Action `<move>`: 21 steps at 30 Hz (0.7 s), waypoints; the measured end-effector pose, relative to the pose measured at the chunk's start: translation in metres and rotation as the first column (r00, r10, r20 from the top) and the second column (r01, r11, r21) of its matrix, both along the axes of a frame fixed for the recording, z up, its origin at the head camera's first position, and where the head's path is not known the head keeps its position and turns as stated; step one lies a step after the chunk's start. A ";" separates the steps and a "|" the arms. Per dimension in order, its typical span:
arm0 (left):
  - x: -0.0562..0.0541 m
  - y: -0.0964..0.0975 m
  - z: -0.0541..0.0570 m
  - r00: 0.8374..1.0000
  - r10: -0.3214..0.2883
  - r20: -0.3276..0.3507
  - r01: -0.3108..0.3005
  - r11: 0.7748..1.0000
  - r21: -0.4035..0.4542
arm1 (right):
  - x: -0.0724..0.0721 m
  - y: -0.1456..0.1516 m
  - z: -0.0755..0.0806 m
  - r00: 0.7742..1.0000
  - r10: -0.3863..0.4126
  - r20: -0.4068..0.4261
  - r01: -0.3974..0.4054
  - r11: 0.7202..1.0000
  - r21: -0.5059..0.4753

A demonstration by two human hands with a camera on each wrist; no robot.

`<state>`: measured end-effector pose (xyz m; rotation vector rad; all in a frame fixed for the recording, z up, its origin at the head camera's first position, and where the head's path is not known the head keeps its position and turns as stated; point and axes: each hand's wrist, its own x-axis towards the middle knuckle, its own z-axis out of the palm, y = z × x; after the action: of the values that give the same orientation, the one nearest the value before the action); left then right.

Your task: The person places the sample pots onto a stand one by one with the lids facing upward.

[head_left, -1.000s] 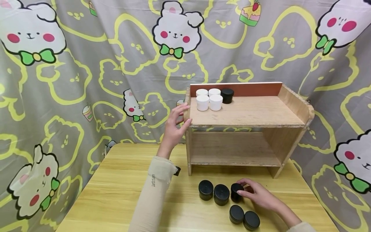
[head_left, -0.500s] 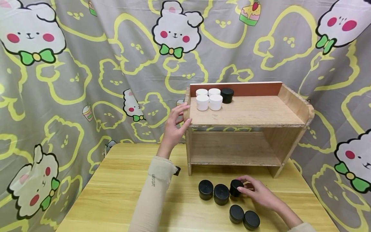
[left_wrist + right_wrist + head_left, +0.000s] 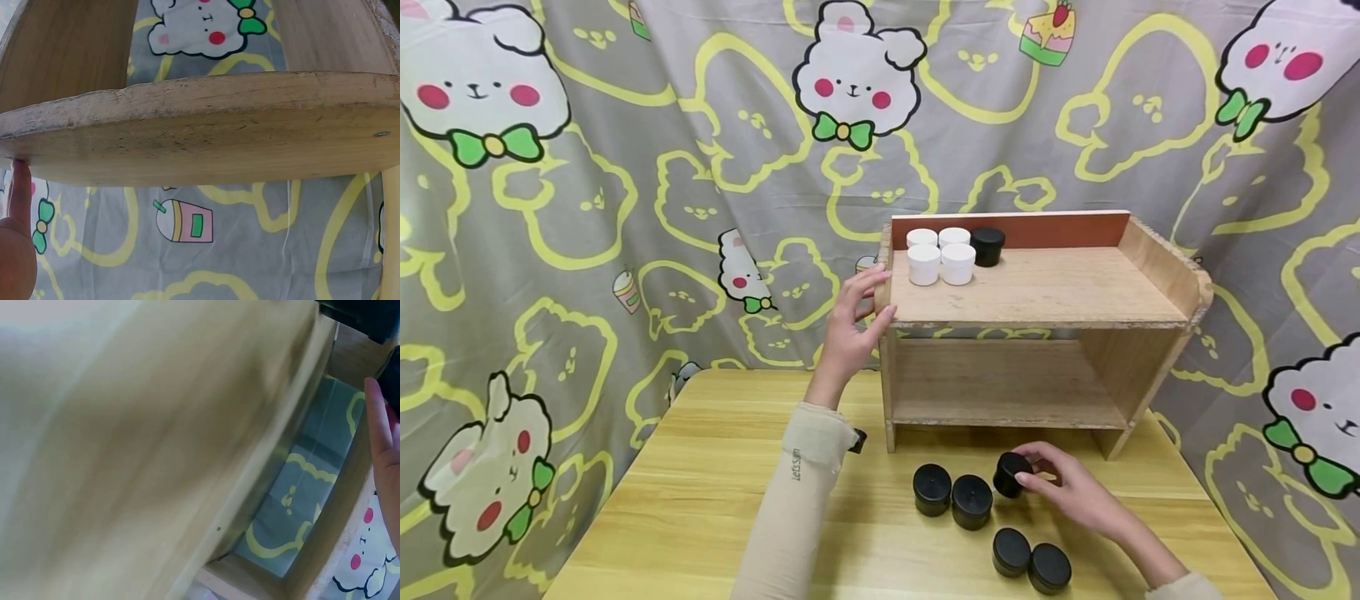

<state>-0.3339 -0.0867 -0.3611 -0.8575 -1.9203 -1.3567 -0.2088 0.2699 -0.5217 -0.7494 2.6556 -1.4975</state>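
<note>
My right hand [image 3: 1078, 496] pinches a small black lidded jar [image 3: 1009, 476] between thumb and fingers, close over the table. In the right wrist view, part of that jar [image 3: 392, 378] shows at the right edge, by the fingers. Two black jars [image 3: 972, 502] stand side by side just left of it, and another two [image 3: 1011, 552] stand nearer the front. My left hand [image 3: 850, 329] touches the left side panel of a wooden two-tier shelf [image 3: 1060, 292]. A straight digit of it presses on the panel's face [image 3: 187, 150] in the left wrist view.
On the shelf's upper board, several white jars [image 3: 957, 264] sit in two rows at the left end, with one black jar [image 3: 988, 247] beside the back row. The shelf stands on a wooden table [image 3: 715, 483]. Behind hangs a patterned grey curtain [image 3: 647, 208].
My right hand has raised the black jar and carried it slightly toward the shelf, away from the two jars at the front. The left hand stays at the side panel.
</note>
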 end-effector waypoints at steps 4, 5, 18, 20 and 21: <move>0.000 0.000 0.000 1.000 -0.007 -0.002 0.007 1.000 0.009 | 0.000 0.000 0.006 1.000 -0.018 -0.003 0.018 1.000 -0.010; 0.000 0.000 0.000 1.000 -0.008 0.000 0.008 1.000 0.012 | 0.000 -0.001 0.007 1.000 -0.019 -0.011 0.019 1.000 -0.012; 0.019 0.008 0.014 0.999 0.000 0.041 -0.002 0.999 0.040 | 0.005 -0.008 0.028 0.991 -0.009 -0.137 0.005 1.000 -0.028; 0.026 0.009 0.019 0.999 -0.004 0.045 0.002 0.999 0.039 | 0.005 -0.008 0.031 0.989 -0.012 -0.145 0.008 1.000 -0.029; 0.028 0.009 0.021 0.999 -0.009 0.045 0.007 0.999 0.040 | 0.006 -0.008 0.033 0.988 -0.015 -0.151 0.011 1.000 -0.028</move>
<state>-0.3057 -0.0779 -0.3404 -0.8222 -1.9192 -1.4256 -0.2031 0.2620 -0.4890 -0.8824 2.7577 -1.5415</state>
